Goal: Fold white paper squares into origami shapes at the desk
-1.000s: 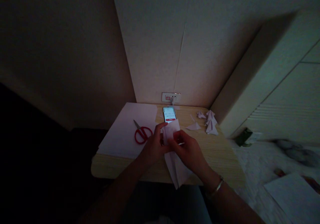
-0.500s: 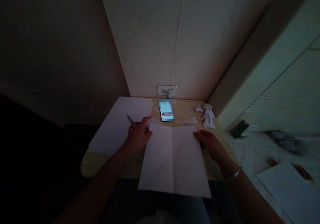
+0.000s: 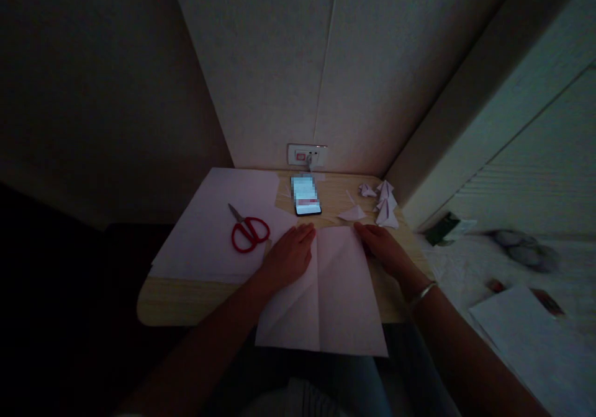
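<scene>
A white sheet of paper (image 3: 347,293) with a lengthwise crease and a diagonal crease lies over the table's front edge. My left hand (image 3: 291,255) is on its upper left part, fingers closed on the paper with their tips by the middle crease; the hand hides that corner. At the top right corner, my right hand (image 3: 379,246) pinches the sheet's edge. Left of my left hand, red-handled scissors (image 3: 249,231) rest on a stack of white paper (image 3: 195,243).
A lit phone (image 3: 306,195) lies near the wall socket (image 3: 307,154). Folded paper pieces (image 3: 386,205) stand at the right of the wooden table (image 3: 186,302), near a paper scrap (image 3: 352,213). More white paper (image 3: 526,324) is at the lower right, beyond the table.
My left hand has moved right from the sheet's left edge to its middle crease, uncovering the scissors. My right hand keeps hold of the top right corner. The view has shifted slightly.
</scene>
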A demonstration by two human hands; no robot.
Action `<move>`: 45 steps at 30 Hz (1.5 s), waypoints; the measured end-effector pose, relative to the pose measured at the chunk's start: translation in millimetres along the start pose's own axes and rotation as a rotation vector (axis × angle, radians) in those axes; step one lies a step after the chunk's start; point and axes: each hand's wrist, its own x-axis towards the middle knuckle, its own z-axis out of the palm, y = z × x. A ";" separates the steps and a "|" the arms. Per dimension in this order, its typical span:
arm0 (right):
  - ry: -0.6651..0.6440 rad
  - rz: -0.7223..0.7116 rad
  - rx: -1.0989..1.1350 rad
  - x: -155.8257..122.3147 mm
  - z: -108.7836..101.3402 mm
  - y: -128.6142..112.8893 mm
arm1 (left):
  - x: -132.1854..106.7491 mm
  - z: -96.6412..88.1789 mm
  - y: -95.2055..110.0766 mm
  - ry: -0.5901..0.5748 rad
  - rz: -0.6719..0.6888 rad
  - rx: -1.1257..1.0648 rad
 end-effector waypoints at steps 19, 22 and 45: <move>0.137 -0.044 -0.428 13.1 5.8 -1.1 | 1.9 -9.0 6.9 -0.053 -0.073 0.005; 0.145 -0.052 -0.434 11.2 6.7 -1.3 | 1.9 -8.6 6.9 -0.059 -0.082 -0.005; 0.156 -0.014 -0.384 2.5 5.2 -6.4 | 0.8 -6.2 7.2 -0.022 -0.101 -0.024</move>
